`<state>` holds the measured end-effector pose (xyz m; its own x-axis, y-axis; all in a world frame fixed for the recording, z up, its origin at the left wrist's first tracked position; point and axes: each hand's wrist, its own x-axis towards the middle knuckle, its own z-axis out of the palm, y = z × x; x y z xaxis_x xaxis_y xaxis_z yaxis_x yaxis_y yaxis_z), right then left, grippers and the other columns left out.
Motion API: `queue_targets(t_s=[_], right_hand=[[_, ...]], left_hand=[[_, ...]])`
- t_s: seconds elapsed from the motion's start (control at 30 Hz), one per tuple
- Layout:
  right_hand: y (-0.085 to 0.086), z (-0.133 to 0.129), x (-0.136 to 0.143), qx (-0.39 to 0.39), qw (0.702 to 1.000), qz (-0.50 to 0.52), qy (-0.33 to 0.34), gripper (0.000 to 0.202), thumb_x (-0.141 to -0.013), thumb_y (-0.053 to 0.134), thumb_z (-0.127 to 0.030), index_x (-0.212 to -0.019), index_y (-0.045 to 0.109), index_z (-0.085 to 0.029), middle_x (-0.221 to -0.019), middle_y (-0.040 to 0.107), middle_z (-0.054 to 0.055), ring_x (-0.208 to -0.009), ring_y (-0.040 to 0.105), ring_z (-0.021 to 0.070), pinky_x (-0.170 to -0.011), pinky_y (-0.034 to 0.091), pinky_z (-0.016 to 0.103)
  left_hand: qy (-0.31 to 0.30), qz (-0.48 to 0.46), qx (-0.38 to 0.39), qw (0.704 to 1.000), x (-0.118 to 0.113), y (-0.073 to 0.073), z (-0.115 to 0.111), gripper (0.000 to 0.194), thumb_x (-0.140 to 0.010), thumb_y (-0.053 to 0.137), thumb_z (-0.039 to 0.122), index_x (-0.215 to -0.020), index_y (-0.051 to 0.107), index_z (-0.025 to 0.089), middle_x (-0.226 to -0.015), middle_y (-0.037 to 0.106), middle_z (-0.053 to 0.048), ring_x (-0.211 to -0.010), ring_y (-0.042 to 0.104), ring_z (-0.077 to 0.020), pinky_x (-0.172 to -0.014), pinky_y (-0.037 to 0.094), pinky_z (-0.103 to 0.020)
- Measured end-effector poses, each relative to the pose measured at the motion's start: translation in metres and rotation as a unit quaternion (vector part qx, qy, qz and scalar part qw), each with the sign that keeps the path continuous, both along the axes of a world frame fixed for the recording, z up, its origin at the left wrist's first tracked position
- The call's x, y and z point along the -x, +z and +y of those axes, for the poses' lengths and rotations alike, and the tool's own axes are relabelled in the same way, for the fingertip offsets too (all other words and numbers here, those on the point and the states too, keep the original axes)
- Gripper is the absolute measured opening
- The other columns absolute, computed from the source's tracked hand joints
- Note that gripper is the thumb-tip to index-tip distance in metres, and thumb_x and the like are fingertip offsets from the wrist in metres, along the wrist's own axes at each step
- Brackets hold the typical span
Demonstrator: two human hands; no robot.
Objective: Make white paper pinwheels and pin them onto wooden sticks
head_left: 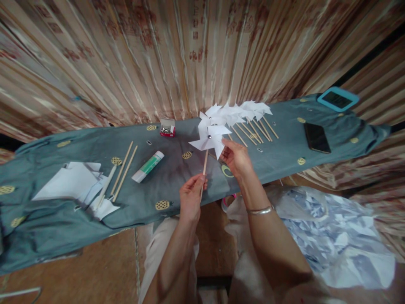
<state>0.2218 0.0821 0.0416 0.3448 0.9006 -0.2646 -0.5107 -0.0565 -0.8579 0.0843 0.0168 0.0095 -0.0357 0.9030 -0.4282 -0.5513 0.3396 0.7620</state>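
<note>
A white paper pinwheel (pixel 211 137) with a shiny pin at its centre is held up above the cloth-covered table. Its wooden stick (pixel 205 164) is pinched between the thumb and fingers of my left hand (pixel 191 195). The fingers of my right hand (pixel 234 157) are closed on a lower right blade of the same pinwheel. Just behind it, several more white pinwheels (pixel 253 110) lie in an overlapping row, their sticks pointing toward me. To the left stands an open red box (pixel 167 128) of small metal pins.
On the table (pixel 177 181) lie a green and white tube (pixel 148 166), two loose sticks (pixel 125 173), paper sheets (pixel 71 181), a black phone (pixel 317 137) and a blue-framed device (pixel 338 99). A plastic bag of paper pieces (pixel 335 236) sits at lower right.
</note>
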Motion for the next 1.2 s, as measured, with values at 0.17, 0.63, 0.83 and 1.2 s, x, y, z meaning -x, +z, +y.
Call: queue_targets(t_s=[0.17, 0.63, 0.83, 1.2], right_hand=[[0.001, -0.001, 0.004, 0.006, 1.000, 0.009, 0.000, 0.026, -0.053, 0.080, -0.031, -0.061, 0.059, -0.018, -0.047, 0.053, -0.008, -0.044, 0.051, 0.0049, -0.046, 0.044, 0.016], [0.004, -0.007, 0.015, 0.023, 0.998, 0.052, 0.040, 0.020, -0.054, 0.082, -0.023, -0.065, 0.066, -0.019, -0.055, 0.066, -0.004, -0.050, 0.058, 0.0072, -0.051, 0.047, 0.018], [0.000, -0.011, 0.019, 0.010, 0.995, 0.062, 0.072, 0.026, -0.052, 0.087, -0.026, -0.069, 0.070, -0.016, -0.058, 0.068, -0.002, -0.051, 0.059, 0.0065, -0.052, 0.047, 0.017], [0.001, -0.013, 0.012, 0.079, 0.996, 0.011, 0.041, 0.029, -0.068, 0.079, -0.046, -0.070, 0.070, -0.018, -0.064, 0.072, 0.002, -0.051, 0.060, 0.0081, -0.048, 0.048, 0.017]], left_hand=[[0.002, -0.003, -0.003, 1.000, 0.000, -0.002, 0.000, 0.037, -0.046, 0.089, 0.039, -0.070, 0.075, 0.014, -0.061, 0.069, 0.000, -0.053, 0.056, -0.0055, -0.058, 0.045, -0.018], [-0.008, -0.001, -0.009, 1.000, 0.000, -0.002, 0.000, 0.034, -0.051, 0.088, 0.037, -0.074, 0.075, 0.014, -0.062, 0.069, 0.000, -0.053, 0.056, -0.0046, -0.057, 0.044, -0.016], [-0.004, -0.006, -0.010, 1.000, 0.000, -0.002, 0.000, 0.035, -0.050, 0.089, 0.037, -0.073, 0.075, 0.015, -0.062, 0.069, 0.000, -0.053, 0.057, -0.0050, -0.057, 0.044, -0.017], [0.001, -0.006, -0.010, 1.000, 0.004, 0.000, 0.001, 0.036, -0.049, 0.089, 0.037, -0.073, 0.075, 0.014, -0.063, 0.069, 0.000, -0.055, 0.056, -0.0056, -0.059, 0.045, -0.018]])
